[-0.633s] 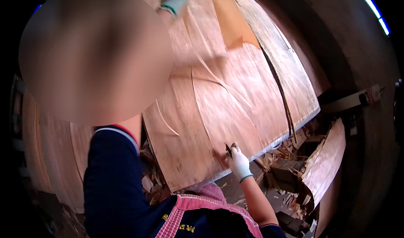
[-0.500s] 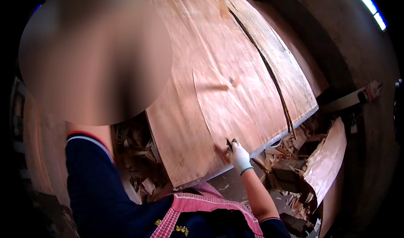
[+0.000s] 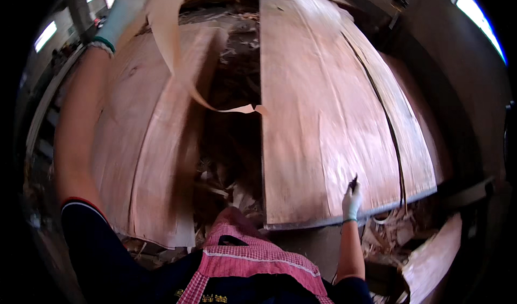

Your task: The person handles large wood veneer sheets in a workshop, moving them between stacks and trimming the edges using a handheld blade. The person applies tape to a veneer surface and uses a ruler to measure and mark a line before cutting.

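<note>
The left hand (image 3: 128, 8) is raised at the upper left, beside a strip (image 3: 166, 37) of veneer that curves down to mid-frame; blur hides the fingers, so their grip cannot be told. That height probably lifts the strip clear of the sheets. The right hand (image 3: 351, 202), lower right, is closed around a dark tool (image 3: 353, 184) over the right stack (image 3: 299, 142), its tip pointing up the frame, presumably away from the body.

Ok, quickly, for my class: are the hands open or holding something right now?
Left hand: apparently closed on a wood veneer strip, though blurred.
Right hand: closed, holding a small dark tool.
</note>
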`<act>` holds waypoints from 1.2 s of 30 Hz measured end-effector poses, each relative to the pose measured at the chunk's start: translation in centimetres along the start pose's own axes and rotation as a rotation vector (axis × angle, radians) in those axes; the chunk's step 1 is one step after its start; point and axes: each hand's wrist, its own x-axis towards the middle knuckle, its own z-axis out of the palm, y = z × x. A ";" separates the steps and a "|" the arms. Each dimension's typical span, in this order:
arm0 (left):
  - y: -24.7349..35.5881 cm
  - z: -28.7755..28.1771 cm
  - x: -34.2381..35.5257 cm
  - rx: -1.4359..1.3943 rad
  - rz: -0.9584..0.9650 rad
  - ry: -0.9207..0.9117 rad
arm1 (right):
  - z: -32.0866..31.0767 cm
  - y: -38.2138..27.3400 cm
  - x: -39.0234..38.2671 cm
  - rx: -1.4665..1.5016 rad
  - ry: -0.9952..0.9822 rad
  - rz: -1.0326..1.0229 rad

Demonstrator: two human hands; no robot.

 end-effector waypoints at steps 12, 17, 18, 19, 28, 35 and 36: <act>-11.7 4.6 -13.4 0.013 0.047 -0.458 | 18.9 -42.7 5.6 0.574 0.138 -0.293; -20.7 5.5 -10.7 -0.015 0.091 -0.585 | 29.0 -48.6 10.2 0.141 0.050 -0.360; -21.9 6.0 -9.4 -0.011 0.072 -0.647 | 31.1 -48.9 11.1 0.028 -0.021 -0.344; -23.1 6.7 -8.3 -0.018 0.059 -0.651 | 32.6 -49.3 11.8 -0.035 -0.066 -0.454; -33.9 18.0 4.8 0.054 0.040 -0.762 | 44.8 -52.3 23.5 -0.093 -0.311 -0.550; -39.0 26.3 18.2 0.169 -0.023 -0.836 | 53.5 -58.9 34.9 0.554 -0.972 -0.489; -39.2 27.3 19.8 0.178 -0.068 -0.860 | 54.4 -59.8 35.2 0.341 -0.938 -0.586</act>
